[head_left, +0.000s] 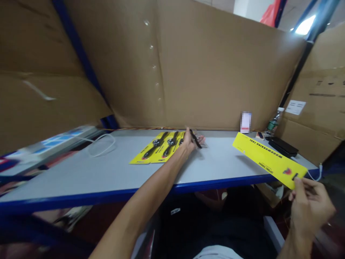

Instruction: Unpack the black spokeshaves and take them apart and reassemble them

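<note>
yellow card (pixel 265 156), hands (pixel 309 201) wide apart

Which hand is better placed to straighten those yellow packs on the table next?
Probably the left hand: it is right by the yellow packs. The right hand is much farther from them, and it's busy holding a yellow card by one end.
</note>
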A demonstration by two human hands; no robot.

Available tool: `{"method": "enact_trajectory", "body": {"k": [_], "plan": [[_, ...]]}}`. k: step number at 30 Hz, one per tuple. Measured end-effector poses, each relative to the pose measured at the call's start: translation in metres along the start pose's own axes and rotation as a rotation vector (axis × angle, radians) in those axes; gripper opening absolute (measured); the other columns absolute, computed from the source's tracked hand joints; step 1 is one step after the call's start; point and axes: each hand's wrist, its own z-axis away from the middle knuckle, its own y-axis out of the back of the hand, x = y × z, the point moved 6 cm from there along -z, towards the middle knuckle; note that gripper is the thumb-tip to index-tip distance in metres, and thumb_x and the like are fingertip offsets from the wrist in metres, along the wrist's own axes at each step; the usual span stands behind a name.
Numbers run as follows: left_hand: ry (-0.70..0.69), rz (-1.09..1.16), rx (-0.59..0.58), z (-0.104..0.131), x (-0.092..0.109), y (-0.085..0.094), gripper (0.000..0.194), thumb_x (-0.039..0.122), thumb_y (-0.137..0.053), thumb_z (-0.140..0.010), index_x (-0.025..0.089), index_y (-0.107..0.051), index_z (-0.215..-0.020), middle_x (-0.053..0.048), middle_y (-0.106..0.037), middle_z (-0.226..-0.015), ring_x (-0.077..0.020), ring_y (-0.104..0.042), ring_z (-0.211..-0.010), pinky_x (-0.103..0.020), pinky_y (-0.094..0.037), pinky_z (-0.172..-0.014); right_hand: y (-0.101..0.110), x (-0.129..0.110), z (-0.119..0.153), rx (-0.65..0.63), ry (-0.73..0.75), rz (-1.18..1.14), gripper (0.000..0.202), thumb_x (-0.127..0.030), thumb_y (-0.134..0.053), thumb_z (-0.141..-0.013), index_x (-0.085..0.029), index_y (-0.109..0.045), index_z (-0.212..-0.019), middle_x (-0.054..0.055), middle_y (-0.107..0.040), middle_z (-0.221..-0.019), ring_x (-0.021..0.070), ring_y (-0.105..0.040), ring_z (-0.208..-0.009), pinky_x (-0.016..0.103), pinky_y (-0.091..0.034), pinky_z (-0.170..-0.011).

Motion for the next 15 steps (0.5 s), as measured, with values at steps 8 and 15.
{"method": "enact_trajectory", "body": {"k": [8,15], "plan": [[0.035,-0.126,-0.202,0.018,-0.030,-0.017,0.054,0.066,-0.037,-0.100,0.017,-0.057,-0.110,-0.011,-0.067,-0.087,-0.0250,-0.072,-0.074,-0.041,-0.062,-0.065,-0.030,0.067,-0.031,-0.259,-0.240,0.301,0.079,-0.066,-0.069,-0.079,-0.009,-0.057,-0.132,0.005,-0.069,-0.062,0.0245,-0.062,-0.045,0.037,-0.052,-0.048],[0.008,-0.116,-0.250,0.025,-0.035,-0.023,0.058,0.066,-0.033,-0.101,0.016,-0.058,-0.115,-0.011,-0.067,-0.086,-0.0236,-0.071,-0.073,-0.039,-0.061,-0.067,-0.049,0.022,-0.010,-0.266,-0.013,0.349,0.047,-0.053,-0.058,-0.091,-0.017,-0.074,-0.116,0.006,-0.072,-0.066,0.0265,-0.070,-0.067,0.037,-0.052,-0.071]]}}
